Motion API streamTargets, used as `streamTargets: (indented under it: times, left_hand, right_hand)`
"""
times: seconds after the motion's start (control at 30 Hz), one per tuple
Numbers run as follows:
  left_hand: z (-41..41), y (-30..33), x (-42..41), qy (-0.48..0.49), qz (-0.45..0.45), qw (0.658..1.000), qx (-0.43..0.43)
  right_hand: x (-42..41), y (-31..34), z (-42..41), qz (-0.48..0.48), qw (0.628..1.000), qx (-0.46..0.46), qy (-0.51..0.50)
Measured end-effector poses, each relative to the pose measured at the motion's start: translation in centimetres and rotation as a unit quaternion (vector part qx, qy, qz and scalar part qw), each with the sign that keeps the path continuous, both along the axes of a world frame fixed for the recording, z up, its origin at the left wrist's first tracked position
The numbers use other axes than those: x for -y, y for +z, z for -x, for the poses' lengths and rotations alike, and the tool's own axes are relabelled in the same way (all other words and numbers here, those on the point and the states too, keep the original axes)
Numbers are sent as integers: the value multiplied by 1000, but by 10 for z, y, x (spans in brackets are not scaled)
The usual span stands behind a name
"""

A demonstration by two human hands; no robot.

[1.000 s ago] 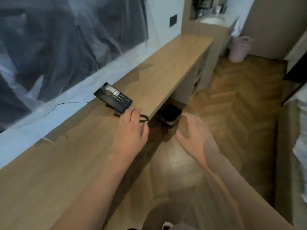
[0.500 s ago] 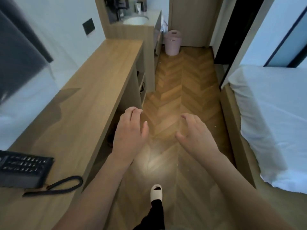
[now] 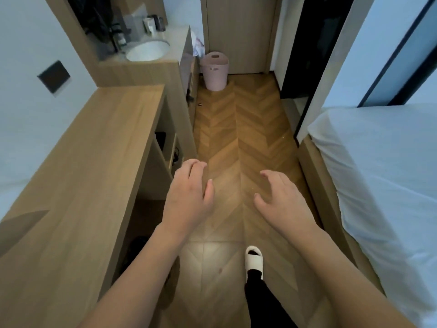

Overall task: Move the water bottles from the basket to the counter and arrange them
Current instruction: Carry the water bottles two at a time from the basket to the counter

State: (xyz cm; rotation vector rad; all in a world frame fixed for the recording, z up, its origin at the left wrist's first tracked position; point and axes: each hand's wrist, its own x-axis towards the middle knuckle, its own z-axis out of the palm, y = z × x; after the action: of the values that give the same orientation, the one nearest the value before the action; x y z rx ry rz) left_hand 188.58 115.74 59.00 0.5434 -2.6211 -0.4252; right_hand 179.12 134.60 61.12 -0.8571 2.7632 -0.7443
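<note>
A pink basket [image 3: 214, 71] stands on the floor at the far end of the passage, by a door. Its inside is hidden from here, and no water bottles show. The long wooden counter [image 3: 94, 150] runs along the left wall. My left hand [image 3: 189, 197] and my right hand [image 3: 281, 200] hover over the floor in front of me, both with fingers apart and holding nothing. The basket is well ahead of both hands.
A washbasin [image 3: 147, 50] with cups and bottles sits beyond the counter. A white bed [image 3: 383, 166] fills the right side. Herringbone wood floor [image 3: 238, 129] leads between them. My slippered right foot [image 3: 254, 260] is forward. Open shelves [image 3: 165, 147] sit under the counter's end.
The view has swung from the counter and its telephone toward the passage, and I have moved forward; the telephone has left the frame. Both hands stay empty in front of me.
</note>
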Motion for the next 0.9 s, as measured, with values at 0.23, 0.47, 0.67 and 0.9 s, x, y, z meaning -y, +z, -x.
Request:
streamTargets:
  times: [0.23, 0.47, 0.67, 0.9]
  left_hand:
    - [186, 7, 70, 6, -1, 1000, -1]
    - [343, 21, 141, 10, -2, 1000, -10]
    - [482, -3, 222, 8, -5, 1000, 1]
    - [662, 3, 336, -16, -7, 1000, 5]
  right_hand:
    - [71, -3, 187, 37, 999, -16, 1]
    - [145, 6, 349, 38, 999, -10, 18]
    - [225, -11, 493, 26, 999, -9, 24]
    - [327, 1, 672, 11, 1000, -10, 19]
